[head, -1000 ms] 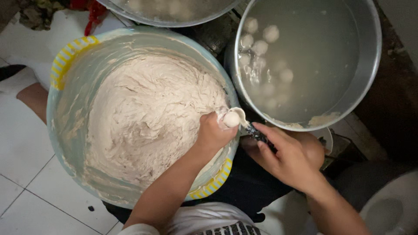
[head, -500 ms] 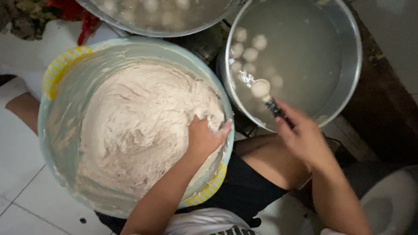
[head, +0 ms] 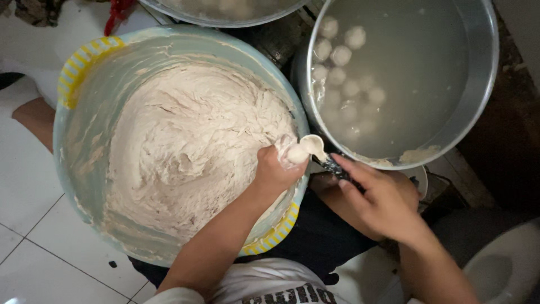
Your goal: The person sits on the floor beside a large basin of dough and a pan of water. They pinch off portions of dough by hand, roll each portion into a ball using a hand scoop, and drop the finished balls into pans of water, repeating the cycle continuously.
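- The left hand (head: 274, 170) is closed in a fist over pale paste, squeezing a lump (head: 296, 152) out at the top, between thumb and forefinger.
- The right hand (head: 378, 198) grips the dark handle of a spoon (head: 316, 148); its bowl touches that lump, just right of the left fist.
- Under and to the left of the left hand sits a light-blue tub (head: 72, 169) with yellow-striped handles, heaped with paste (head: 185, 146) (whitish, rough-surfaced).
- Above the right hand stands a metal pot (head: 484, 84) of cloudy water; pale balls (head: 343, 56) float at its far left side.
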The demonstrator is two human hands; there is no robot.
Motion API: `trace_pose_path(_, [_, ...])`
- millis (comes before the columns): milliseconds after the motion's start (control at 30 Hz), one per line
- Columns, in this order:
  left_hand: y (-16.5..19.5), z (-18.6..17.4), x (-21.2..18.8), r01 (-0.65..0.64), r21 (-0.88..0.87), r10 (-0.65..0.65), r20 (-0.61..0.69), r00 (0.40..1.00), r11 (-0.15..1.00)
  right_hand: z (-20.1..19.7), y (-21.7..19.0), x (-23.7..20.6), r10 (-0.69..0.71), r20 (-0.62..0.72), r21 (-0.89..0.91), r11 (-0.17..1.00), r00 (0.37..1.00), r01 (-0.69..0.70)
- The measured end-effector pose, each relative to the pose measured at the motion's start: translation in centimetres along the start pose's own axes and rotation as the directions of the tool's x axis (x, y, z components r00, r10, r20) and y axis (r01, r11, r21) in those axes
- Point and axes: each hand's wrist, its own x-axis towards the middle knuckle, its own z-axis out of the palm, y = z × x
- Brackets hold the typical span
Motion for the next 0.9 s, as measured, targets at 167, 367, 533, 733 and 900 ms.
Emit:
trace_pose_path(167, [-0.2, 0.3, 0.1, 0.094, 0.196, -0.110, 0.073, 0.991, 0.976, 1.0, -0.4, 0.6, -0.070, 0.069, 0.065, 0.996, 0.995, 0.065])
trace_pose_path(367, [0.5, -2.5, 2.8, 0.176, 0.518, -0.330, 0.222, 0.917, 0.837, 0.9, 2.0, 1.7, 0.115, 0.226, 0.414, 0.887, 0.967, -0.202])
trace_pose_path(533, [1.4, -5.3, 2.5, 0.245, 0.697, -0.529, 0.223, 0.819, 0.673, -1.4, 2.8, 3.8, 0.214, 0.140, 0.401, 0.881, 0.967, -0.253])
trace_pose_path(733, [0.7, -5.6, 2.1, 0.334, 0.335, -0.408, 0.180, 0.895, 0.881, -2.9, 4.1, 8.4, 0.516, -0.022, 0.423, 0.781, 0.856, -0.460])
trace_pose_path(900, [1.3, -4.6, 1.7, 0.165, 0.162, -0.195, 0.196, 0.961, 0.973, -2.9, 4.7, 10.1, -0.091, -0.332, -0.049, 0.996, 0.939, 0.079])
